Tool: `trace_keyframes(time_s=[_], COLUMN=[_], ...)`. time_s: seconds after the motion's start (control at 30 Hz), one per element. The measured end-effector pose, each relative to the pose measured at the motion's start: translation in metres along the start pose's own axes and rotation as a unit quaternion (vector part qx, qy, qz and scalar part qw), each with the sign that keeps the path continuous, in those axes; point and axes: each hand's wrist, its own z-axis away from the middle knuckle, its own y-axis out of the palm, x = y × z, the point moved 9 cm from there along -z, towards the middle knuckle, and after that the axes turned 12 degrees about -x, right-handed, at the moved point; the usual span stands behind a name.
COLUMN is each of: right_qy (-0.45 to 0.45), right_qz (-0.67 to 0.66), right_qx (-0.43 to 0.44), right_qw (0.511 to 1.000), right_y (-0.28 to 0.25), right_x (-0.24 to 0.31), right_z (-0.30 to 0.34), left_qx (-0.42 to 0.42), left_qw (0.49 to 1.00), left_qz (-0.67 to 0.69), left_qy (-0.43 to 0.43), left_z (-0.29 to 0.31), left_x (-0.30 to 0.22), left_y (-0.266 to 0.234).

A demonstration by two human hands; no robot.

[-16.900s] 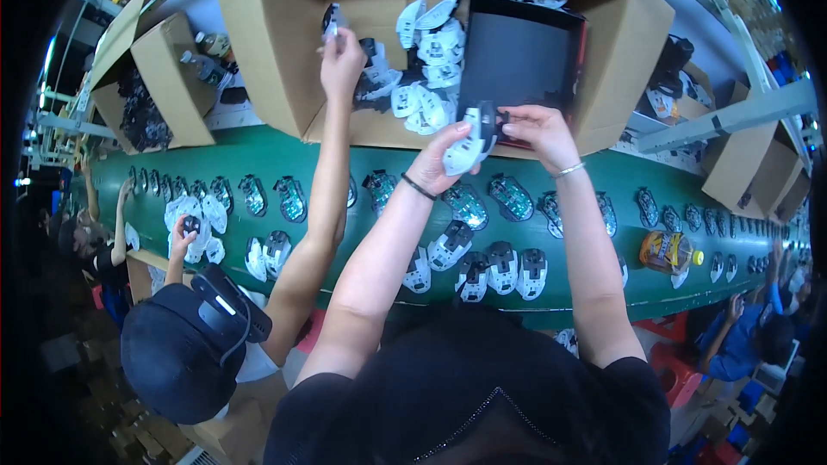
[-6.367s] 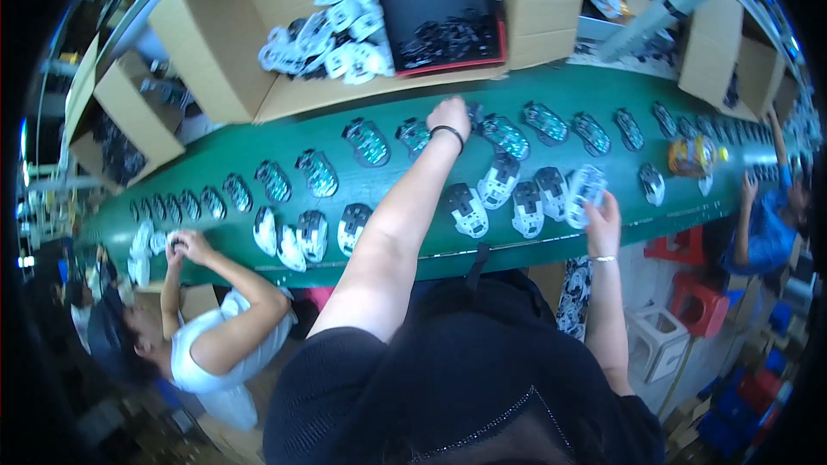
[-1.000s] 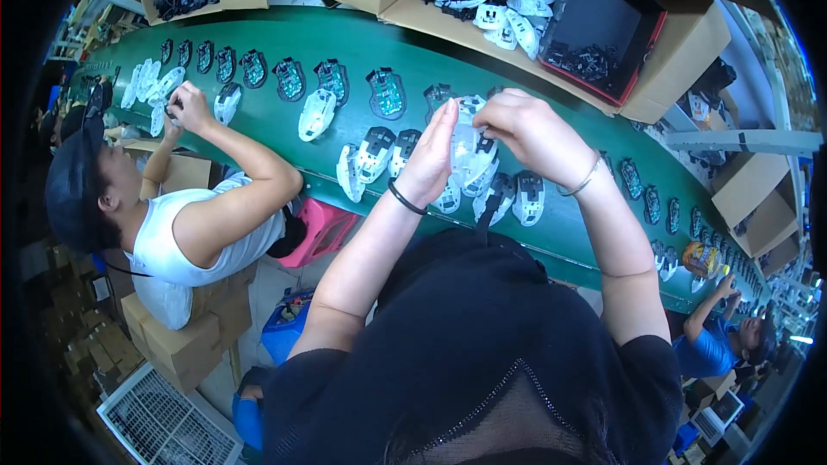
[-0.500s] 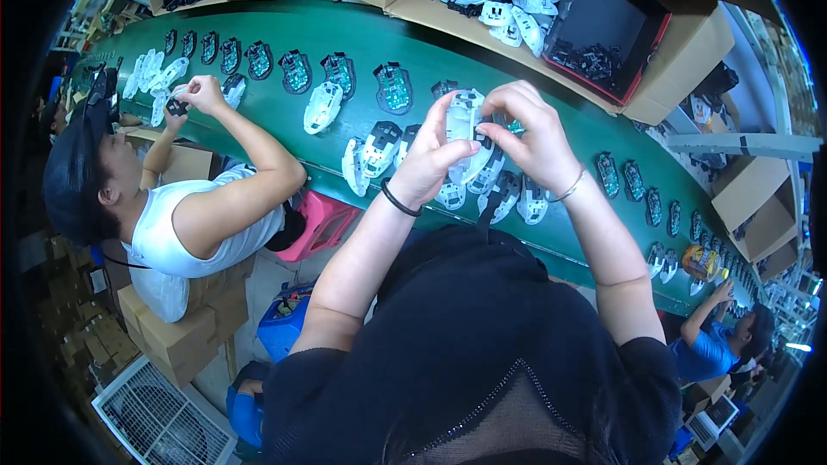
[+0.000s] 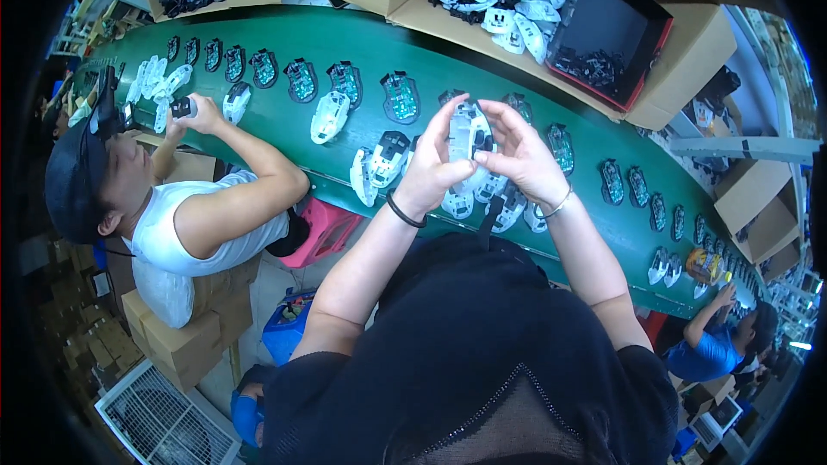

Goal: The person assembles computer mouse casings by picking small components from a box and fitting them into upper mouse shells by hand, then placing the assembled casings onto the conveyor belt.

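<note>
Over the green belt I hold a white computer mouse shell (image 5: 462, 133) between both hands, its hollow inner side showing. My left hand (image 5: 428, 170) grips one long side, the thumb across the lower end. My right hand (image 5: 527, 158) closes on the opposite side, where small black parts (image 5: 482, 139) sit along the shell near the thumb. Several more white shells with black parts lie under and beside my hands, among them one shell (image 5: 390, 153) to the left. Behind them stands a row of green circuit boards on black mouse bases (image 5: 400, 96).
A cardboard box (image 5: 413, 13) past the belt (image 5: 250, 19) holds white shells and a black tray (image 5: 616, 21) of small black parts. To the left a co-worker (image 5: 207, 215) handles a small black part. Another person (image 5: 719, 344) works at the far right.
The shell has turned in my hands, and my right fingers have moved from over it to its far edge and side. At left the co-worker's hands have shifted slightly lower.
</note>
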Motion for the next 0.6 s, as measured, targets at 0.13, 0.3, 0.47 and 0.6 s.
trace_keyframes(time_s=[0.13, 0.3, 0.47, 0.6], right_qy=[0.034, 0.002, -0.164, -0.387], right_qz=[-0.034, -0.008, 0.298, 0.585], right_qx=[0.012, 0.010, 0.022, -0.127], right_qw=[0.999, 1.000, 0.940, 0.701], right_y=[0.011, 0.034, 0.003, -0.027], right_x=[-0.016, -0.045, -0.015, 0.005], right_z=[-0.010, -0.035, -0.145, -0.246], left_qx=[-0.025, -0.079, -0.141, -0.168], left_qw=[1.000, 0.997, 0.981, 0.969], left_qz=[0.010, -0.023, 0.109, 0.151], left_qy=[0.003, -0.012, -0.079, -0.103], left_z=[0.000, -0.008, -0.017, -0.022], left_x=[0.000, 0.007, 0.021, 0.022], left_y=[-0.015, -0.059, -0.105, -0.108])
